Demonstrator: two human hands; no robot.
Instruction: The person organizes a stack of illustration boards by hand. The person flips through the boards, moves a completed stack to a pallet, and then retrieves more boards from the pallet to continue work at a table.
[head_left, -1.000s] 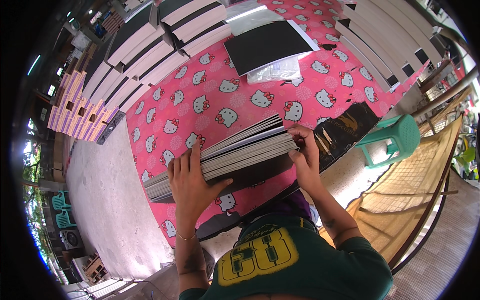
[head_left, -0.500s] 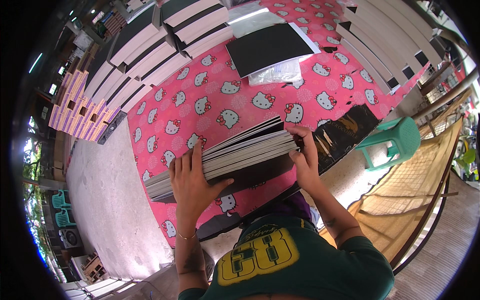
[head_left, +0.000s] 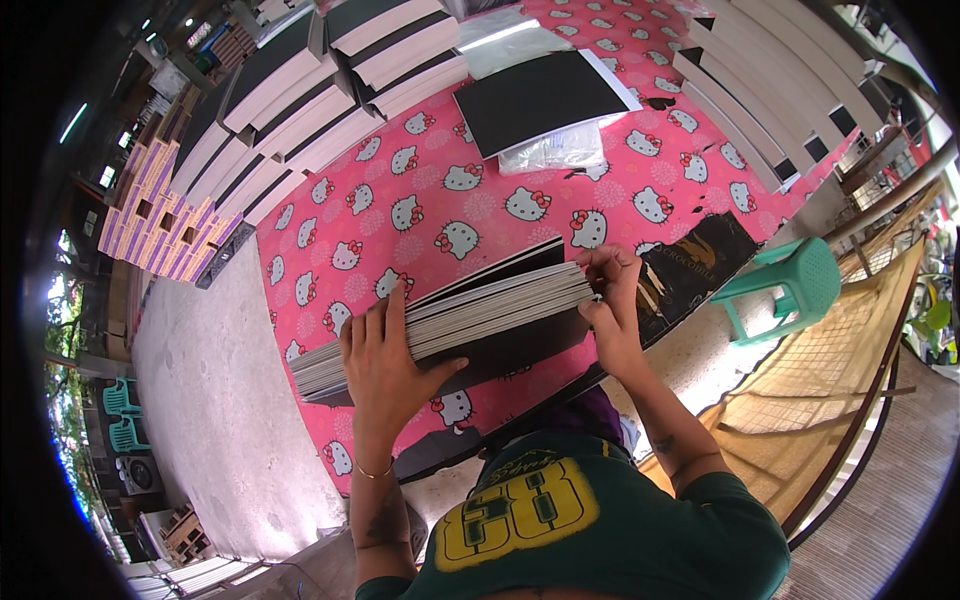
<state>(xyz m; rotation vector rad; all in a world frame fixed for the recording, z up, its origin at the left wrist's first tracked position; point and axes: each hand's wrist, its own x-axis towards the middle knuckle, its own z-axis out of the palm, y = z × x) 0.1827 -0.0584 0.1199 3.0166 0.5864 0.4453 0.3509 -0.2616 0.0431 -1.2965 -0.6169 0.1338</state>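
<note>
A thick stack of black-faced sheets [head_left: 505, 305] with pale edges stands tilted on the pink table cover in front of me. My left hand [head_left: 385, 350] spans its left part, the fingers over the pale edges and the thumb against the near black face. At the right end, my right hand [head_left: 615, 295] has its fingers bent over the upper corner and its thumb on the near side. Along the far side a few black sheets fan slightly apart from the rest. What the right fingertips press on is partly hidden.
Beyond lies a black sheet [head_left: 540, 100] over white sheets and a clear plastic packet [head_left: 550, 148]. Tall piles of thick black-and-white blocks stand at far left [head_left: 290, 110] and far right [head_left: 780, 80]. A green stool [head_left: 790, 285] stands right of the table [head_left: 460, 238].
My right fingers have curled further in at the stack's upper right corner. The fanned sheets on the far side sit slightly closer together. My left hand has stayed in place.
</note>
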